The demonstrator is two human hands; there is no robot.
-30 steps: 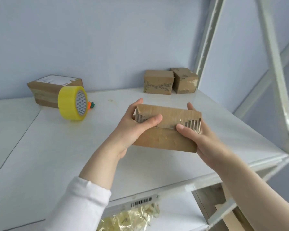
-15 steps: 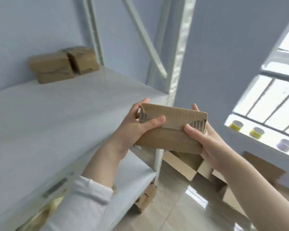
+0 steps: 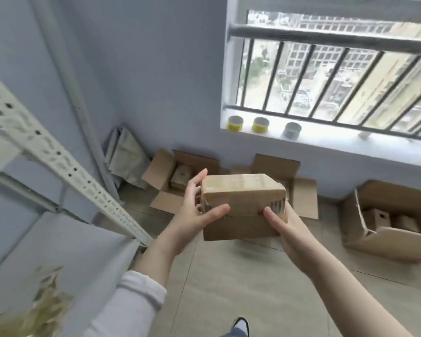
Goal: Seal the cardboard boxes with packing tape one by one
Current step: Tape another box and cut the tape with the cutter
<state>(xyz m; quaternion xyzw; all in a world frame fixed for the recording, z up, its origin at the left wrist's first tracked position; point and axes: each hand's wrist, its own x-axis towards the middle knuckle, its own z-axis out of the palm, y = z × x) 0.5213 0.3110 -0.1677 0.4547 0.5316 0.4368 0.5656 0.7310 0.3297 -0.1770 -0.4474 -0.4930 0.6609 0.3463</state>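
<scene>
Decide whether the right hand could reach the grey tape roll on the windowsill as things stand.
Probably not: the right hand holds the small box with the left hand, and the grey tape roll sits well beyond.

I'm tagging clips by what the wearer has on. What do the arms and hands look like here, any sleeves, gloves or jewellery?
The left hand is bare; its forearm runs back into a white long sleeve with a ribbed cuff, pushed partway up the arm. The right hand is bare too, and that forearm shows no sleeve as far as the picture's edge. No gloves, rings, watch or bracelets are visible on either.
</scene>
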